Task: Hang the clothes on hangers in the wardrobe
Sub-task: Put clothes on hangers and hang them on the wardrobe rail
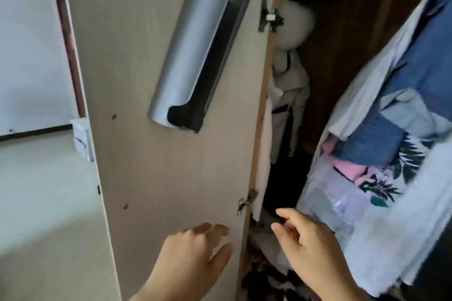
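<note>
The wardrobe door (171, 166) stands open, its pale inner face turned toward me. My left hand (195, 256) is in front of the door's lower part, fingers straight and holding nothing. My right hand (308, 242) reaches toward the dark gap at the wardrobe's lower left, fingers loosely bent and empty. Hanging clothes (391, 142) fill the right side: blue denim, white fabric, a leaf-print piece. A white garment (288, 95) hangs deeper inside at the left. No hanger shows plainly.
A curled silver and black sheet (200, 44) is fixed to the door's inner face. Two hinges (269, 16) (247, 200) join door and frame. Crumpled clothes (269, 276) lie at the wardrobe bottom. A whiteboard (31, 44) hangs on the left wall.
</note>
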A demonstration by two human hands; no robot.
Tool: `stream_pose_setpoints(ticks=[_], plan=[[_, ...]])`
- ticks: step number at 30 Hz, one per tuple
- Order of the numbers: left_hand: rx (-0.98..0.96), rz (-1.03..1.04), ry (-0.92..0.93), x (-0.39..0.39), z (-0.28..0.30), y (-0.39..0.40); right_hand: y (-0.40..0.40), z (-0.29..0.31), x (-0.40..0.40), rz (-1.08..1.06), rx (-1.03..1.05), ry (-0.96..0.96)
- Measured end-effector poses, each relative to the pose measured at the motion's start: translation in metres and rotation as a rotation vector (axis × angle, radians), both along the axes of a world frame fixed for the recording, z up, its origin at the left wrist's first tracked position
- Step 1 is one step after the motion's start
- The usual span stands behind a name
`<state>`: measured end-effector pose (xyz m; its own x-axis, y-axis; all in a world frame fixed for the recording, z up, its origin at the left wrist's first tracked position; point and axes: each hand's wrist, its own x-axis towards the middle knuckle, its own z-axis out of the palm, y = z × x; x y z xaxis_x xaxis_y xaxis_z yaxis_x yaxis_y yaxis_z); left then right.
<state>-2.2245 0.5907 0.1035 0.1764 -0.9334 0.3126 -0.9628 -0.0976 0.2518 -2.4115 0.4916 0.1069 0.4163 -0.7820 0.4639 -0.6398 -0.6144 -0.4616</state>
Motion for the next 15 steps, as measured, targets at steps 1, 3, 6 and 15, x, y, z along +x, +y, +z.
stream_pose_setpoints(ticks=[1,3,6,15], plan=[[-0.002,-0.083,-0.045,-0.007,0.015,-0.015,-0.009,0.009,-0.008,-0.058,-0.074,-0.001],[-0.042,-0.213,-0.122,-0.019,0.043,-0.041,-0.025,0.03,-0.022,-0.194,-0.25,0.009],[-0.167,-0.316,-0.184,-0.032,0.079,-0.077,-0.037,0.066,-0.037,-0.356,-0.429,0.062],[-0.449,-0.426,-0.162,-0.07,0.174,-0.169,-0.079,0.19,-0.07,-0.545,-0.636,0.022]])
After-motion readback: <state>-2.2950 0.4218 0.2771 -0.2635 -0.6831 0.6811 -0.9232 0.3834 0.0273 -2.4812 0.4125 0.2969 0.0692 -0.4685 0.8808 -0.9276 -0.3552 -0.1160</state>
